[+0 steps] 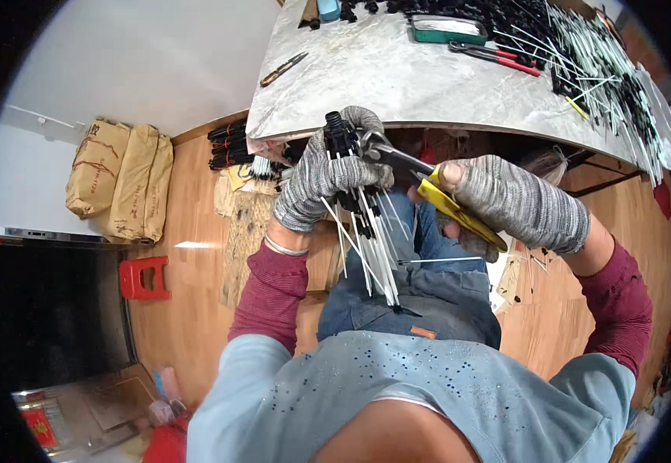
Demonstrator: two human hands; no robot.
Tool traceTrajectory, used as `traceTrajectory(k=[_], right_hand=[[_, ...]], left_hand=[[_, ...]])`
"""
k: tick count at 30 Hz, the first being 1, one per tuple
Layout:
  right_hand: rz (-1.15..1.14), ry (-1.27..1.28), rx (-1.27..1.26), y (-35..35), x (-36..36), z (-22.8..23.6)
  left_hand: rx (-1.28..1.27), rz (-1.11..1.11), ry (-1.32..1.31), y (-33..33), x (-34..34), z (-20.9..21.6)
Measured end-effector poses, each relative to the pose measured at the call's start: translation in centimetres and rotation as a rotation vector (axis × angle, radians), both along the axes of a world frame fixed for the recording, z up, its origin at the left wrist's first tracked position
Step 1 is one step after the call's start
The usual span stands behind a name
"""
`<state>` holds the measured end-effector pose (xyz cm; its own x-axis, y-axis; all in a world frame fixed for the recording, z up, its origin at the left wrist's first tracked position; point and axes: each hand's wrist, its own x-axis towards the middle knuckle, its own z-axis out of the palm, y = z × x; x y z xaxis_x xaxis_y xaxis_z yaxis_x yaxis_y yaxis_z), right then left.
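Observation:
My left hand (312,185), in a grey knit glove with bare fingertips, is closed around a bundle of thin rods (381,258), white along their lower lengths. Black ribbed plastic ends (338,133) stick up above the fist. Some white rods splay out downward over my lap. My right hand (509,197), gloved the same way, grips pliers (459,210) with yellow handles. Their metal jaws lie right beside the black ends, at the fingers of my left hand. Whether the jaws bite on a piece, I cannot tell.
Ahead stands a marble-patterned table (335,89) with a utility knife (283,69), red-handled pliers (497,59) and a green tray (447,32). A heap of black-and-white rods (609,85) covers its right end. Brown sacks (115,181) and a red stool (144,278) stand left.

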<state>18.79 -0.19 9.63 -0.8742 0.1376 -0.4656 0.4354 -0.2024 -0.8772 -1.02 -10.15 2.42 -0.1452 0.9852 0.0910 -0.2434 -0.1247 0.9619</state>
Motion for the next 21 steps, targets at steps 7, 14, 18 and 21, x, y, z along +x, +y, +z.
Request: traceTrajectory(k=[7, 14, 18, 21], right_hand=[[0.046, -0.160, 0.074, -0.1, 0.1, 1.7], [0.064, -0.213, 0.087, -0.2, 0.1, 2.0], [0.056, -0.197, 0.045, -0.3, 0.1, 2.1], [0.074, -0.158, 0.066, -0.1, 0.1, 2.4]], left_hand=[[-0.016, -0.028, 0.052, 0.0, 1.2, 0.9], [0.032, -0.020, 0.152, 0.2, 1.1, 1.0], [0.065, 0.030, 0.319, 0.1, 1.2, 0.9], [0.000, 0.113, 0.302, 0.0, 1.8, 1.0]])
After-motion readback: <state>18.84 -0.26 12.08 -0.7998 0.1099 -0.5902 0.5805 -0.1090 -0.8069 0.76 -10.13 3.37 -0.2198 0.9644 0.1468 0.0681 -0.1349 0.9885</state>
